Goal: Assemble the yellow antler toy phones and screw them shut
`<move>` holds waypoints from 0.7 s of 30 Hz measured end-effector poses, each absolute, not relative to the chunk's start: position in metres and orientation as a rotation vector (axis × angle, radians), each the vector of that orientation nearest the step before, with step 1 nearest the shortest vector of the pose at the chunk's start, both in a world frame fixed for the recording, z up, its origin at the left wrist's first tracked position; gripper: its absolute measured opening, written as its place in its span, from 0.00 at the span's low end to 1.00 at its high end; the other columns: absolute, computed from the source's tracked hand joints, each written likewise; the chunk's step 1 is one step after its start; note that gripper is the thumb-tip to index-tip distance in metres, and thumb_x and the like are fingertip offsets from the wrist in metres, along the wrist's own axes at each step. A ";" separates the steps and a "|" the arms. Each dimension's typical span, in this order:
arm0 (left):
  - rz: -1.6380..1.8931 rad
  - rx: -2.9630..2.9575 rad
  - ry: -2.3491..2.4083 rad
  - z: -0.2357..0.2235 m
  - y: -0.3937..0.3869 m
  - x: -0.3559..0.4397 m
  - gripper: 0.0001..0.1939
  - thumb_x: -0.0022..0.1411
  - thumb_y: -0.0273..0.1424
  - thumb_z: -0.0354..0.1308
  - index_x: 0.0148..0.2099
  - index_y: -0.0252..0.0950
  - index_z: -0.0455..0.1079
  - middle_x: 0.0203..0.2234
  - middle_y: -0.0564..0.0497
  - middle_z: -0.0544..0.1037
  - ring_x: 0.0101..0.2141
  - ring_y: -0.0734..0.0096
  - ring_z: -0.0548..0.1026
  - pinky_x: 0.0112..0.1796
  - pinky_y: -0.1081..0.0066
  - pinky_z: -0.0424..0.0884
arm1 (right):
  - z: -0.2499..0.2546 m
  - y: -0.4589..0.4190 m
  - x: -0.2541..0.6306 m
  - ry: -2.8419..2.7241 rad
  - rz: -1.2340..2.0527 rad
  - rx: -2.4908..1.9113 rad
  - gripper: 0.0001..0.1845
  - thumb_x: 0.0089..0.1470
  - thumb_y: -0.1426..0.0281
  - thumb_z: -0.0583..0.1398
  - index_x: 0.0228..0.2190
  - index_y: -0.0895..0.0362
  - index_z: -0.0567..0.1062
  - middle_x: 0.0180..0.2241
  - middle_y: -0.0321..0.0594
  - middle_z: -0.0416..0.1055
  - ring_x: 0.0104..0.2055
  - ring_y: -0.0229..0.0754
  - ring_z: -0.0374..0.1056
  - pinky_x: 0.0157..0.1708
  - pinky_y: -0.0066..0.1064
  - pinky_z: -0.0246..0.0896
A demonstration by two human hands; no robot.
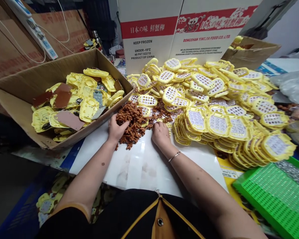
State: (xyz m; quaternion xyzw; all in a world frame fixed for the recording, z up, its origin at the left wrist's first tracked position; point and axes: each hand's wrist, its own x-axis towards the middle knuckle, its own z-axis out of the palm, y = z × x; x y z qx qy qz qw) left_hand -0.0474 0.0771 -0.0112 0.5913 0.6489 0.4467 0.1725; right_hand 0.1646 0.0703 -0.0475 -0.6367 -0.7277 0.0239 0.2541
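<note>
A heap of small brown rubbery pieces (pixel 132 124) lies on a white board (pixel 142 166) in front of me. My left hand (pixel 116 127) rests against the left side of the heap, fingers curled into it. My right hand (pixel 160 134), with a thin bracelet on the wrist, lies knuckles-up at the heap's right edge, fingers bent down among the pieces. Behind and to the right, several yellow plastic keypad shells (pixel 214 99) with white button grids are piled and stacked.
An open cardboard box (pixel 22 89) at the left holds yellow shells and brown circuit boards. A white and red carton (pixel 179 30) stands at the back. A green perforated tray (pixel 276 196) sits at the lower right. A power strip (pixel 37 33) hangs at the upper left.
</note>
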 end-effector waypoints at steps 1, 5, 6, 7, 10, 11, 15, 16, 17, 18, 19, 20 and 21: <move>1.277 1.648 1.751 -0.011 0.077 -0.043 0.27 0.52 0.37 0.61 0.53 0.35 0.62 0.47 0.43 0.75 0.48 0.59 0.74 0.50 0.60 0.69 | -0.049 0.070 0.166 -1.916 0.059 -1.716 0.13 0.53 0.79 0.50 0.37 0.63 0.72 0.39 0.57 0.70 0.43 0.53 0.64 0.44 0.45 0.61; 1.187 1.764 1.466 -0.009 0.085 -0.021 0.34 0.50 0.35 0.62 0.58 0.31 0.58 0.54 0.38 0.71 0.53 0.58 0.71 0.53 0.61 0.66 | -0.048 0.062 0.173 -1.730 0.004 -1.602 0.23 0.48 0.80 0.50 0.47 0.61 0.66 0.47 0.55 0.66 0.52 0.52 0.61 0.51 0.49 0.60; 1.120 1.856 1.460 -0.008 0.088 -0.016 0.34 0.50 0.35 0.62 0.58 0.32 0.59 0.55 0.38 0.70 0.55 0.56 0.69 0.55 0.59 0.64 | -0.046 0.058 0.174 -1.710 -0.009 -1.567 0.23 0.49 0.80 0.49 0.48 0.60 0.66 0.48 0.53 0.66 0.53 0.51 0.61 0.52 0.49 0.59; 1.074 1.937 1.461 -0.006 0.091 -0.011 0.35 0.49 0.35 0.63 0.59 0.32 0.60 0.55 0.39 0.70 0.56 0.55 0.67 0.56 0.57 0.63 | -0.044 0.054 0.175 -1.699 -0.019 -1.536 0.22 0.50 0.79 0.49 0.48 0.59 0.65 0.48 0.52 0.66 0.53 0.51 0.61 0.53 0.49 0.59; 0.925 2.162 1.395 0.002 0.096 0.007 0.30 0.51 0.35 0.62 0.56 0.33 0.65 0.56 0.41 0.71 0.56 0.54 0.67 0.57 0.56 0.61 | -0.039 0.041 0.174 -1.695 -0.038 -1.468 0.18 0.52 0.76 0.50 0.45 0.57 0.67 0.46 0.50 0.67 0.51 0.50 0.63 0.52 0.50 0.60; 0.875 2.227 1.356 0.005 0.096 0.013 0.27 0.52 0.35 0.61 0.55 0.35 0.67 0.56 0.42 0.71 0.56 0.54 0.67 0.57 0.55 0.61 | -0.038 0.036 0.173 -1.699 -0.040 -1.452 0.18 0.52 0.76 0.51 0.45 0.56 0.68 0.45 0.50 0.67 0.51 0.50 0.64 0.52 0.50 0.61; 0.723 2.384 1.106 0.018 0.090 0.030 0.25 0.54 0.33 0.59 0.55 0.36 0.68 0.59 0.42 0.67 0.58 0.58 0.66 0.58 0.57 0.60 | -0.039 0.017 0.169 -1.715 -0.039 -1.405 0.18 0.50 0.79 0.51 0.43 0.55 0.68 0.43 0.48 0.69 0.48 0.50 0.66 0.48 0.51 0.64; 0.710 2.408 1.046 0.021 0.086 0.029 0.26 0.54 0.33 0.59 0.56 0.35 0.67 0.60 0.40 0.66 0.58 0.59 0.66 0.58 0.59 0.61 | -0.038 0.013 0.168 -1.721 -0.038 -1.396 0.18 0.50 0.79 0.51 0.43 0.55 0.68 0.42 0.48 0.69 0.47 0.50 0.66 0.48 0.51 0.65; 0.716 2.437 1.022 0.023 0.080 0.024 0.27 0.55 0.33 0.59 0.57 0.34 0.66 0.61 0.40 0.65 0.59 0.59 0.65 0.58 0.60 0.60 | -0.038 0.009 0.169 -1.731 -0.033 -1.388 0.18 0.51 0.79 0.51 0.43 0.55 0.68 0.42 0.48 0.69 0.47 0.51 0.67 0.48 0.51 0.65; 0.753 2.468 1.042 0.024 0.073 0.015 0.26 0.56 0.35 0.58 0.57 0.34 0.67 0.61 0.40 0.65 0.60 0.59 0.64 0.59 0.59 0.59 | -0.036 0.005 0.170 -1.743 -0.023 -1.381 0.17 0.51 0.78 0.52 0.43 0.55 0.68 0.43 0.49 0.70 0.47 0.51 0.67 0.47 0.51 0.65; 0.794 2.484 1.081 0.023 0.065 0.004 0.26 0.58 0.38 0.58 0.57 0.35 0.67 0.60 0.40 0.65 0.60 0.59 0.63 0.59 0.58 0.58 | -0.034 0.001 0.171 -1.765 -0.007 -1.371 0.16 0.53 0.77 0.52 0.44 0.55 0.68 0.44 0.49 0.70 0.48 0.51 0.67 0.47 0.50 0.65; 0.797 2.497 1.143 0.022 0.056 -0.010 0.28 0.58 0.41 0.58 0.58 0.36 0.65 0.61 0.39 0.64 0.61 0.58 0.62 0.60 0.55 0.56 | -0.031 -0.002 0.173 -1.807 0.005 -1.348 0.15 0.54 0.76 0.53 0.44 0.56 0.69 0.45 0.50 0.70 0.49 0.51 0.67 0.47 0.49 0.65; 0.767 2.508 1.231 0.019 0.047 -0.025 0.34 0.55 0.45 0.60 0.61 0.36 0.62 0.62 0.37 0.62 0.62 0.55 0.59 0.61 0.51 0.52 | -0.028 -0.006 0.175 -1.887 0.011 -1.303 0.15 0.55 0.73 0.54 0.45 0.56 0.69 0.47 0.52 0.69 0.50 0.51 0.66 0.48 0.47 0.65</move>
